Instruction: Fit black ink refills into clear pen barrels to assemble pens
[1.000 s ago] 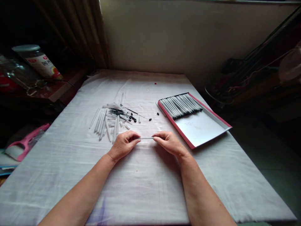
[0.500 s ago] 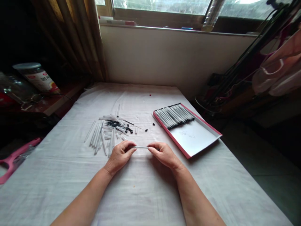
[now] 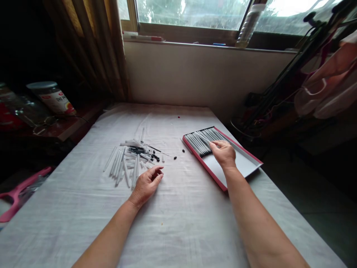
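My right hand (image 3: 224, 154) is over the shallow red-edged box (image 3: 208, 170), its thumb and fingers pinched on the end of a pen (image 3: 205, 140). That pen lies along or just above a row of pens (image 3: 194, 144) with black ends in the box's far part; whether it touches them I cannot tell. Empty, my left hand (image 3: 147, 185) rests on the cloth with thumb and curled fingers apart. Beside it spreads a pile of clear pen barrels (image 3: 125, 172), thin black refills (image 3: 138, 149) and small black plugs (image 3: 156, 158).
Two black plugs, one here (image 3: 175, 158), lie between pile and box. A small red piece (image 3: 179, 117) is near the far edge of the cloth-covered table (image 3: 167, 238). At left are a lidded jar (image 3: 57, 99) and a pink-handled object (image 3: 16, 193).
Both hands held a pen between them in front of the pile. My left hand has let go and stayed near there; my right hand has carried the pen right, over the box.
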`<state>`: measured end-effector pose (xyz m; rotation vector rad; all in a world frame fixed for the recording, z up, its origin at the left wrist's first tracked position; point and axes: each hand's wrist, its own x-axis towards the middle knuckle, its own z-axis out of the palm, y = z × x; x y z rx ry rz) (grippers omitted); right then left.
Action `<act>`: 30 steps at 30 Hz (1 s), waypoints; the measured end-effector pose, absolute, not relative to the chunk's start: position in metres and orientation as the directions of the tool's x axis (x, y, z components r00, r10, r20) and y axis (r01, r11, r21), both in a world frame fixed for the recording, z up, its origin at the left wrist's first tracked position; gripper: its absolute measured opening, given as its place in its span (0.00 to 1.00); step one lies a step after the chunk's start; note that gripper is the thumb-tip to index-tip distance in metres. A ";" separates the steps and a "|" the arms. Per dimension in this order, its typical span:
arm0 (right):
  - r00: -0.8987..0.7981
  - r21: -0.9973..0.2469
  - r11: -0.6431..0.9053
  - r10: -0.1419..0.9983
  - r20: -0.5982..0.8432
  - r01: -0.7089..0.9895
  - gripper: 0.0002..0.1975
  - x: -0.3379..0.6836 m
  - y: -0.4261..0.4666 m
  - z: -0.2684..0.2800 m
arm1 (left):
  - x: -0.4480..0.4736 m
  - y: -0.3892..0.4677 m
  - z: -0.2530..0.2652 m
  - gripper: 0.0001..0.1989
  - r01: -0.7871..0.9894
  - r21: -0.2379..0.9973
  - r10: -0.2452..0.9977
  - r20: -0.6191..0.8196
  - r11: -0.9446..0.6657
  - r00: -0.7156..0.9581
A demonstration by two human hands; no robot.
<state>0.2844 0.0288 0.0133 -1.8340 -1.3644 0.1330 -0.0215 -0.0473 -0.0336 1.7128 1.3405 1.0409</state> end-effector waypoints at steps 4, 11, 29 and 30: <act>0.512 -0.551 -0.319 0.824 0.241 0.771 0.14 0.292 0.060 0.008 | -0.020 -0.048 -0.033 0.13 0.403 0.890 0.976 0.175 -0.212 0.126; 0.505 -0.443 -0.381 0.839 0.202 0.811 0.15 0.283 0.076 -0.005 | -0.019 -0.048 -0.031 0.11 0.435 0.866 0.969 0.216 -0.247 0.121; -0.177 -0.372 0.328 0.905 0.387 0.868 0.12 0.181 0.047 0.002 | -0.026 -0.052 -0.028 0.15 0.282 0.928 0.969 0.242 -0.245 0.046; -0.212 -0.386 0.346 0.913 0.348 0.855 0.11 0.168 0.045 -0.001 | -0.030 -0.054 -0.025 0.15 0.303 0.914 0.960 0.278 -0.270 0.016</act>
